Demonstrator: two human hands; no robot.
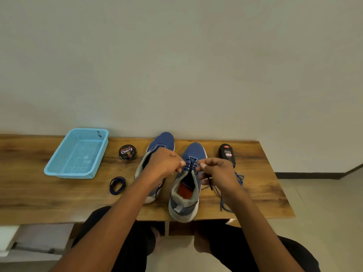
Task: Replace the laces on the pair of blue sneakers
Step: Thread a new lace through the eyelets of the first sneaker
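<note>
A person seated at a wooden surface [59,197] works the lace [190,165] of the right-hand blue sneaker [186,193], which lies with its long axis running away from the body, toe toward the wall and heel at the near edge. The left hand [165,163] and right hand [218,171] meet over the eyelets from either side, each with fingers pinched together on the lace, about equally near. Loose lace ends [225,195] trail off to the right of the shoe. The second sneaker [157,146] stands just beside it on the left, partly hidden by the left hand. A coiled dark lace [117,185] waits near the left forearm. The light-blue basket [78,154] at far left looks empty. A polish tin [127,152] and polish bottle [227,154] flank the shoes.
</note>
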